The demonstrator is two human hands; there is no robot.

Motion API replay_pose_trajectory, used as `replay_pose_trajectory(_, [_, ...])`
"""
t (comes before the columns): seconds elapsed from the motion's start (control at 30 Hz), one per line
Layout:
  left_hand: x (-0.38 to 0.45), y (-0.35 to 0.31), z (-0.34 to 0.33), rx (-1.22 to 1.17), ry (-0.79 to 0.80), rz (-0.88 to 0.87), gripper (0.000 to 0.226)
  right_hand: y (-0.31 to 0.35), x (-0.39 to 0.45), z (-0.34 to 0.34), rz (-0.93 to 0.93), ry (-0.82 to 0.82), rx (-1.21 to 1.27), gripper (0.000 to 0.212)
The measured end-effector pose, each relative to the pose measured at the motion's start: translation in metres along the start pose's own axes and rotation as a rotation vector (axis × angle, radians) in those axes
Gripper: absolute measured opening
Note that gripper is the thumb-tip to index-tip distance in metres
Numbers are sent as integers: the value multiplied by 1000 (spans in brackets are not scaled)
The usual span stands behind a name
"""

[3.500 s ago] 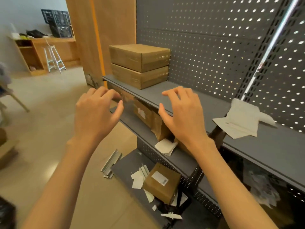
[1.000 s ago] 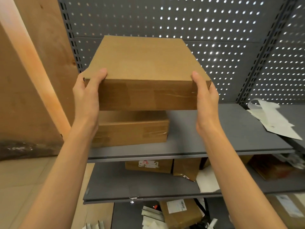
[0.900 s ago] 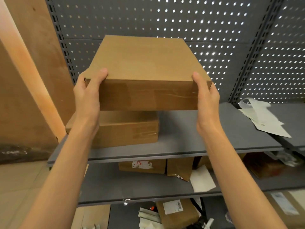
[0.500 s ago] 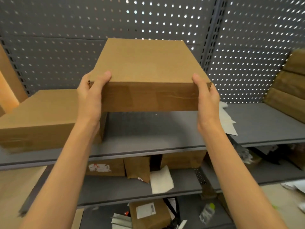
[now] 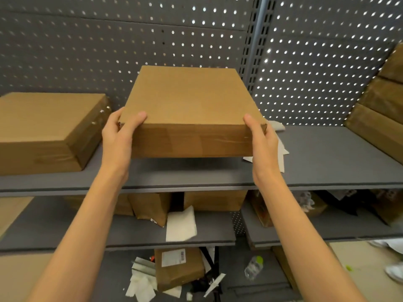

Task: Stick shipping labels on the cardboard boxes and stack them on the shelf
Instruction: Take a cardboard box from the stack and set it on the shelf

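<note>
Only the head view to go on, so here's what you've got. Your left hand (image 5: 118, 136) and right hand (image 5: 262, 141) each grip a near corner of the flat cardboard box (image 5: 189, 110), thumbs on top and fingers hidden round the sides, so both hands are closed on it. The box hangs just above the top shelf (image 5: 327, 162); there's a shadow strip under its front edge, so I'd say it isn't resting yet. Another box (image 5: 46, 127) sits on the same shelf to your left, apart from yours, and a stack of boxes (image 5: 379, 114) leans in at the far right. Some white paper (image 5: 281, 147) lies on the shelf right behind your right hand.

No label shows on the top or front face of yours, fwiw; other faces are hidden.

Looks like you're at the stacking step. Next move probably calls for lowering it flat onto the bare shelf between the neighbours, watching that the right edge doesn't land on that paper, then sliding your fingers out.
</note>
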State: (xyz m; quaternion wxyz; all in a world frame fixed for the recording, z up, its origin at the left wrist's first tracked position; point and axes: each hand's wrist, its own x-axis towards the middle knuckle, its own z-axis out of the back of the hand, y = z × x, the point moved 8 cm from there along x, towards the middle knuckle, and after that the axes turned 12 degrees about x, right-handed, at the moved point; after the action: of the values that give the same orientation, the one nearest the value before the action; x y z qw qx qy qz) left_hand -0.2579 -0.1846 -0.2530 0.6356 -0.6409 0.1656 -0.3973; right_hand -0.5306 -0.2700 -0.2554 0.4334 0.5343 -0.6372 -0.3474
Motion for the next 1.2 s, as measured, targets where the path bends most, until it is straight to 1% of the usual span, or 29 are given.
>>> replay_pose_trajectory(0.07, [0,8,-3,29,9,9,61,-11,2,4,-30,0,-2,25])
replay_pose_trajectory(0.1, [0,11,-4,36,13,18,62,-17,2,4,-43,0,2,25])
replay_pose_trajectory(0.2, [5,23,-3,18,6,54,46,-30,2,4,-66,5,6,34])
replay_pose_trajectory(0.27, [8,29,-2,23,8,66,41,-37,1,3,-72,1,8,37])
replay_pose_trajectory(0.4, [11,40,0,32,22,77,43,-48,1,1,-82,-11,11,32])
replay_pose_trajectory(0.47, [14,46,1,36,33,85,45,-56,1,-1,-97,-19,8,37])
replay_pose_trajectory(0.57, [17,54,3,47,61,92,54,-63,0,0,-101,-46,-10,45])
replay_pose_trajectory(0.73, [19,65,3,55,82,94,47,-66,0,-2,-73,-77,-36,49])
replay_pose_trajectory(0.9, [23,70,3,70,111,90,54,-67,1,-4,-74,-87,-53,40])
replay_pose_trajectory(1.1, [25,71,-1,88,142,97,49,-69,6,-4,-93,-79,-76,34])
replay_pose_trajectory(1.2, [26,72,-2,110,166,99,62,-70,6,-4,-92,-84,-72,31])
